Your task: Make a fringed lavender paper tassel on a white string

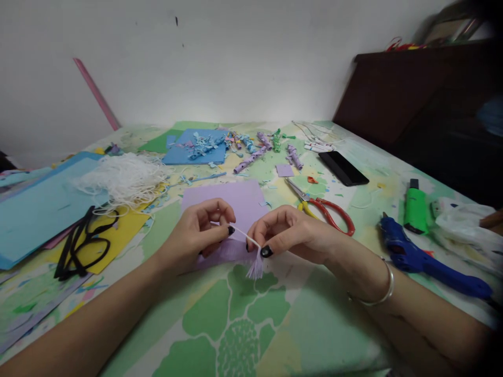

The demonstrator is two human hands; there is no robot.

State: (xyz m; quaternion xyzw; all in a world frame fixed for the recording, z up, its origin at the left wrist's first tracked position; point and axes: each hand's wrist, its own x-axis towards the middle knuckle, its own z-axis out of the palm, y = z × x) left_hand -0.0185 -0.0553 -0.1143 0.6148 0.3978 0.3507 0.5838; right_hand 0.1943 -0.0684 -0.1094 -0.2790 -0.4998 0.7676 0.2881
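My left hand [208, 229] is closed in a pinch on a white string [245, 234], which runs taut toward my right hand. With thumb and fingertips, my right hand [285, 234] pinches the top of a small purple paper tassel [255, 267] where the string meets it. The tassel's fringe hangs down over the tablecloth. Behind and under both hands lies a sheet of purple paper [223, 196], partly hidden by them. Just beyond my right hand rest red-handled scissors [332, 212], with a yellow handle part [307, 209] half covered by that hand.
A blue glue gun [412, 251], a green lighter-like object [415, 209] and a plastic bag [471, 225] lie at right. A black phone [342, 167] is farther back. White string [123, 178], eyeglasses [84, 243] and coloured sheets are at left. Curled paper pieces [251, 158] lie at the back.
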